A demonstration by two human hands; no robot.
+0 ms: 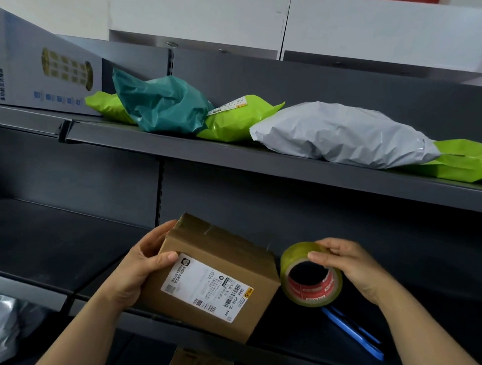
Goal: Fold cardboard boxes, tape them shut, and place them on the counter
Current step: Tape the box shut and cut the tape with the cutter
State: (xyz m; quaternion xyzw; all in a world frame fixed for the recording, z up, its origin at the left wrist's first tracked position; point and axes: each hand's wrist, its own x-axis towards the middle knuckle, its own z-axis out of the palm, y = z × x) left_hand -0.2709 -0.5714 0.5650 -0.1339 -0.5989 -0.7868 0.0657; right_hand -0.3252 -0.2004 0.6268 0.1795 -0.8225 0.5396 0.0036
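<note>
The cardboard box [210, 279] sits folded at the shelf's [291, 355] front edge, tape already across its top; the left hand [143, 264] grips its left end; the right hand [346, 266] pinches the tape roll [312, 274] beside it; sealing looks nearly finished, placing remains.

Place: parcel storeroom or courier pick-up point.

Evidence:
- Dark grey metal shelving [264, 167] in tiers across the whole frame.
- Upper shelf stocked with sealed poly bags: lime-green mailer [239, 123] bearing a printed label, teal mailer [165, 104], grey mailer [341, 136].
- White printed carton [38, 68] at upper left.
- Cardboard box [198, 243] with barcoded shipping label [209, 288] at lower centre.
- Roll of packing tape [310, 277] just right of it.
</note>
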